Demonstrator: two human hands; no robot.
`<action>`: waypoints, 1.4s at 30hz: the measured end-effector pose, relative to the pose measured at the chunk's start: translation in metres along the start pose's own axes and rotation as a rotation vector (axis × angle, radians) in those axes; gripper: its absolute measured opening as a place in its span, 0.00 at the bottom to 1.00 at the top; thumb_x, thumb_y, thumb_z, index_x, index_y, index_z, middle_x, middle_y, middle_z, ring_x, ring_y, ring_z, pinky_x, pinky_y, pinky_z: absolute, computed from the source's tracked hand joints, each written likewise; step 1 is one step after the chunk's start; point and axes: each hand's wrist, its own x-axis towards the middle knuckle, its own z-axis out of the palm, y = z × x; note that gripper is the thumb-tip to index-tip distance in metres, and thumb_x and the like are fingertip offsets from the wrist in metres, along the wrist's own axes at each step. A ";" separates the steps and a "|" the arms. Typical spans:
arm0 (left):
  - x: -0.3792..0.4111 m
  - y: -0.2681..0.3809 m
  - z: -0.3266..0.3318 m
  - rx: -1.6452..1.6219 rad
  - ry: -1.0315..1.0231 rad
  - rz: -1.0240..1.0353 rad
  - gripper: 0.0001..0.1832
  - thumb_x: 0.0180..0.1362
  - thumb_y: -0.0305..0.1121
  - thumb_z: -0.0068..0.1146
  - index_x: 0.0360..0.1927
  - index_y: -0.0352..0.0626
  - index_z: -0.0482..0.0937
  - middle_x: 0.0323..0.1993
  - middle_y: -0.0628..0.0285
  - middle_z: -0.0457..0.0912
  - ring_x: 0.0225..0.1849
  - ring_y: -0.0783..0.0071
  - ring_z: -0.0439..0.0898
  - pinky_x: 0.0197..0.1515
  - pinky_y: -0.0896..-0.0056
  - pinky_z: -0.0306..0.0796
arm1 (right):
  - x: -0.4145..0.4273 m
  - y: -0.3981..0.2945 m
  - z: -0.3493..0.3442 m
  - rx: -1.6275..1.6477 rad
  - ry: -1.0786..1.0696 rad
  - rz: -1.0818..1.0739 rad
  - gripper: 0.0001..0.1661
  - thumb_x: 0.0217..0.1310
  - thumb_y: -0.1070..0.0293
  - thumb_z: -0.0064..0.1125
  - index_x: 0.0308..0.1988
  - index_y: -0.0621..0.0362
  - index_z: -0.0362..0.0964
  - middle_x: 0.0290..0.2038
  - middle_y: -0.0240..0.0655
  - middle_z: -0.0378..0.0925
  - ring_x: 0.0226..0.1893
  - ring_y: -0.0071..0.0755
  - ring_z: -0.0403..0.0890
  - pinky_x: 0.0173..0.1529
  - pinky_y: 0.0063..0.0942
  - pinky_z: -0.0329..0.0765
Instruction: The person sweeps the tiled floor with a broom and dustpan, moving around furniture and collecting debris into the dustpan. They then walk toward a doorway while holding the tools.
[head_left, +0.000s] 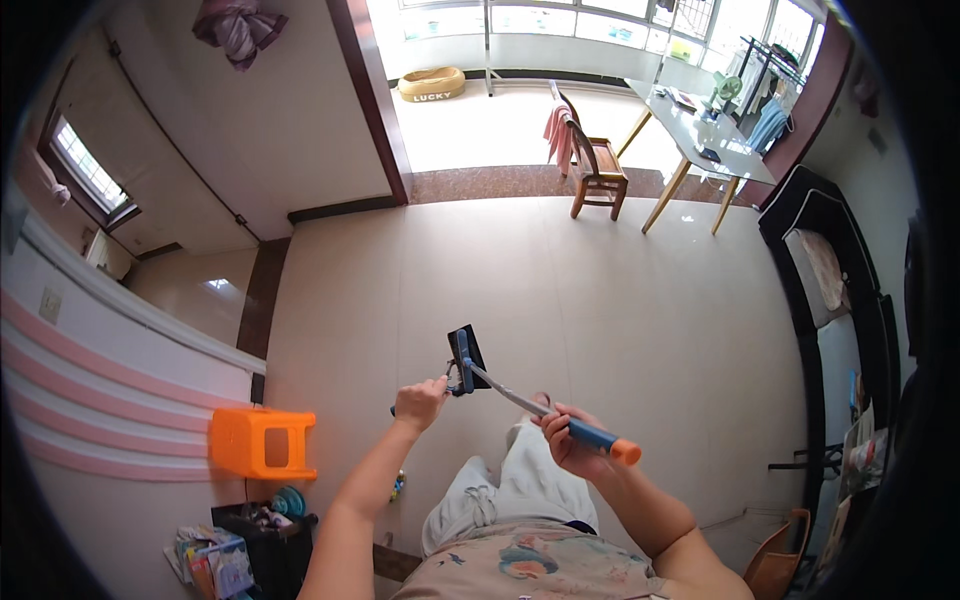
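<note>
My right hand (576, 442) is closed around the blue grip of a long-handled broom (465, 360), whose handle ends in an orange cap. The grey shaft slants up and left from this hand to a blue broom head. Behind the broom head is a black dustpan (478, 375), close against it. My left hand (421, 403) is left of the broom head, its fingers closed on a small dark handle or frame beside the dustpan; what exactly this part belongs to is hard to tell. Both tools are in front of my legs, over the pale tiled floor (600, 300).
An orange plastic stool (262, 444) stands at the left wall, with a black container (274, 544) below it. A wooden chair (604, 176) with a pink cloth and a glass-topped table (690, 124) stand ahead right. A black sofa (817, 300) lines the right side.
</note>
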 end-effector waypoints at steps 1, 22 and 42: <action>0.027 -0.004 0.006 0.003 0.002 0.002 0.15 0.44 0.41 0.57 0.36 0.49 0.74 0.18 0.65 0.75 0.20 0.69 0.76 0.20 0.70 0.69 | 0.013 -0.024 0.014 0.059 -0.005 -0.023 0.14 0.57 0.70 0.45 0.38 0.71 0.56 0.22 0.28 0.65 0.22 0.18 0.72 0.26 0.12 0.74; 0.494 -0.095 0.077 -0.086 -0.038 0.060 0.25 0.44 0.43 0.56 0.48 0.50 0.70 0.15 0.66 0.73 0.16 0.69 0.75 0.18 0.70 0.68 | 0.314 -0.368 0.345 -0.271 -0.017 -0.168 0.07 0.57 0.69 0.43 0.30 0.61 0.60 0.23 0.31 0.70 0.25 0.22 0.71 0.26 0.16 0.72; 0.813 -0.294 0.159 -1.207 -0.376 -0.420 0.34 0.51 0.19 0.34 0.62 0.52 0.42 0.40 0.53 0.71 0.36 0.66 0.75 0.35 0.71 0.69 | 0.594 -0.508 0.595 -1.080 0.277 0.070 0.08 0.55 0.67 0.46 0.32 0.60 0.65 0.24 0.32 0.70 0.22 0.24 0.73 0.27 0.22 0.73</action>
